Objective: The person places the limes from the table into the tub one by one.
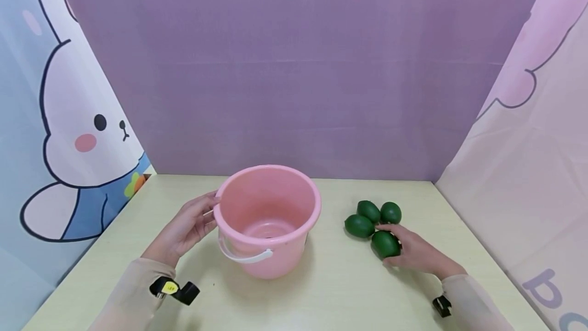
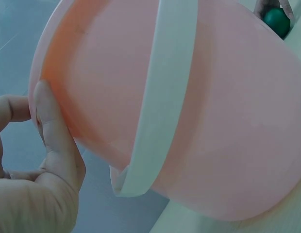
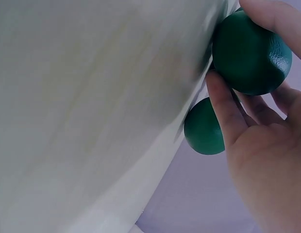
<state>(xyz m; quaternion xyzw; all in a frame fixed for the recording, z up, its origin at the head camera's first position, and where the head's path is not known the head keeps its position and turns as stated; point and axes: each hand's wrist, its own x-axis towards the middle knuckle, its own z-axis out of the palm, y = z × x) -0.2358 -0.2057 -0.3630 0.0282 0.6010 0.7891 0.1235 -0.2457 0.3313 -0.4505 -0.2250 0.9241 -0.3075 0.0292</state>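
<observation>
Right hand (image 1: 415, 252) has the nearest green fruit (image 1: 386, 244) between thumb and fingers, gripping it round the sides; it's right of the bucket, at the table (image 1: 340, 290). Can't tell if it's lifted at all. Skin is glossy and smooth, so likely a bit slippery; looks firm and light, probably not fragile. Best hold: across the round middle, thumb opposite fingers, as here.

Left hand (image 1: 190, 229) pinches the left rim of the pink bucket (image 1: 275, 262), thumb outside. Bucket stands upright, looks like thin plastic: light, stiff with a little give, easy to tip or slide if pulled. Rim lip is a good place to grab.

Around: three more fruits bunched just beyond the held one: left one (image 1: 360, 226), back one (image 1: 369, 211), right one (image 1: 391, 213). They crowd the far fingers and could roll if bumped. White handle (image 1: 248, 258) hangs down the near side, not across the mouth. The bucket's raised right wall stands between fruit and bucket inside. Purple cloth (image 1: 303, 65) behind.
</observation>
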